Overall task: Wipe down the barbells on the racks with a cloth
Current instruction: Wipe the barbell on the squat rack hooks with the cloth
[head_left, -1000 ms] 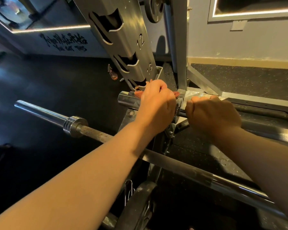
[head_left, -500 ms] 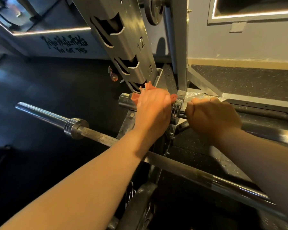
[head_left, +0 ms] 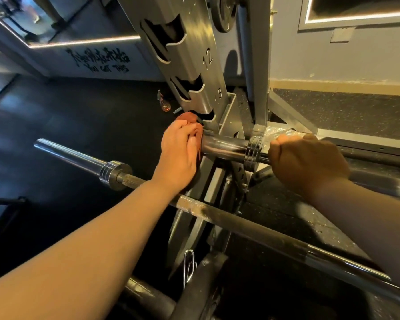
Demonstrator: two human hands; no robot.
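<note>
Your left hand [head_left: 179, 155] curls its fingers round the orange cloth [head_left: 187, 117], pressing it over the outer end of the upper barbell [head_left: 224, 146], at the foot of the numbered rack upright [head_left: 201, 72]. Just right of the collar [head_left: 252, 154], your right hand [head_left: 310, 166] fists tightly round that bar's shaft. A second barbell [head_left: 333, 264] crosses diagonally, nearer you.

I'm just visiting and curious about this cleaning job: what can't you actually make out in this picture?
- The cloth: head view, mostly hidden under the left hand; only a rust-red bit shows.
- The upper barbell: head view, its tip covered by cloth and hand; shaft hidden inside the right hand.
- The lower barbell: head view, right end cut off by the frame edge.
</note>
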